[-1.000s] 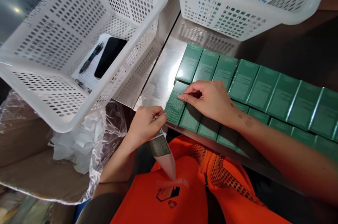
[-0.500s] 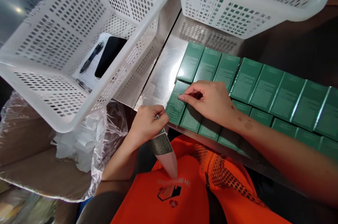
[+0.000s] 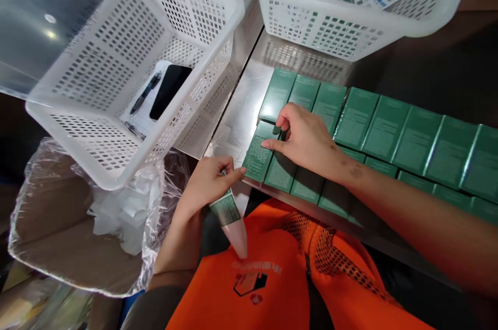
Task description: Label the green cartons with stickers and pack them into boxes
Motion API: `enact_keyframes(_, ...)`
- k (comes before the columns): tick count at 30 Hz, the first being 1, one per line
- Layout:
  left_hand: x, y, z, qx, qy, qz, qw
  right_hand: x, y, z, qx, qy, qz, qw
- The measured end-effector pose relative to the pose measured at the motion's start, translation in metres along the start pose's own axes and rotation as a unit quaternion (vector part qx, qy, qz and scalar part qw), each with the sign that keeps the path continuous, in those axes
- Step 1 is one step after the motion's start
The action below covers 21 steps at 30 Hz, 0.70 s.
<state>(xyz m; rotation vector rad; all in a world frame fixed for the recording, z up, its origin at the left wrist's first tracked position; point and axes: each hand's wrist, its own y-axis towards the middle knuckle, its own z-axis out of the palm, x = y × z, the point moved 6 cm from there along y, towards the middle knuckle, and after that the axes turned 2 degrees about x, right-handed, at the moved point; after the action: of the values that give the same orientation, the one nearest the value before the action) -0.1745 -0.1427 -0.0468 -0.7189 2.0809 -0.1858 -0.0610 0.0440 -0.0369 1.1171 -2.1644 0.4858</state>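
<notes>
My left hand (image 3: 210, 182) is closed around a strip of green labels (image 3: 227, 210), whose pale backing hangs down toward the orange vest. Its thumb reaches to the lower left edge of the nearest green box (image 3: 259, 151). That box bears a green label printed with fine text. Over the same box, my right hand (image 3: 305, 135) has thumb and forefinger apart and grips nothing. Its thumb tip rests on the label's upper part; the other fingers are curled. More green boxes (image 3: 358, 117) stand packed in two rows, the near row partly hidden under my right forearm.
On the left, a white basket (image 3: 105, 107) contains a black phone (image 3: 171, 90) and a pen (image 3: 146, 92). Another white basket (image 3: 311, 21) at the back holds label sheets. Below left is a plastic-lined carton (image 3: 62, 221) with crumpled translucent backing (image 3: 124, 213).
My right thumb and forefinger have parted from a pinch, the forefinger lifting up and away. My left thumb has straightened toward the box. The view has shifted slightly.
</notes>
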Motion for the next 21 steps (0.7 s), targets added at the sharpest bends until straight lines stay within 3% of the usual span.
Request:
enact_keyframes(3,-0.001,-0.007,-0.021,-0.134,-0.043,-0.012,0.990,0.006,-0.013,0.001,0.014,0.091,-0.004,0.996)
enact_keyframes(7,-0.020,-0.020,-0.046,-0.348,-0.043,-0.002,0.937,0.036,-0.047,0.007,0.072,0.289,-0.019,0.954)
enact_keyframes(9,-0.031,-0.024,-0.053,-0.404,-0.070,0.026,0.912,0.053,-0.061,0.008,0.106,0.307,-0.039,0.945)
enact_keyframes(11,-0.035,-0.024,-0.055,-0.385,-0.163,0.058,0.906,0.060,-0.067,0.003,0.090,0.290,-0.038,0.952)
enact_keyframes(14,-0.035,-0.016,-0.048,-0.221,-0.334,0.093,0.912,0.054,-0.063,-0.013,0.014,0.272,-0.017,0.962)
enact_keyframes(16,-0.035,-0.014,-0.041,-0.127,-0.375,0.097,0.913,0.049,-0.059,-0.023,-0.029,0.254,-0.025,0.966)
enact_keyframes(18,-0.032,-0.014,-0.038,-0.100,-0.374,0.096,0.917,0.048,-0.057,-0.032,-0.078,0.218,-0.060,0.971)
enact_keyframes(21,-0.030,-0.016,-0.036,-0.121,-0.369,0.100,0.916,0.055,-0.059,-0.040,-0.129,0.155,-0.124,0.972)
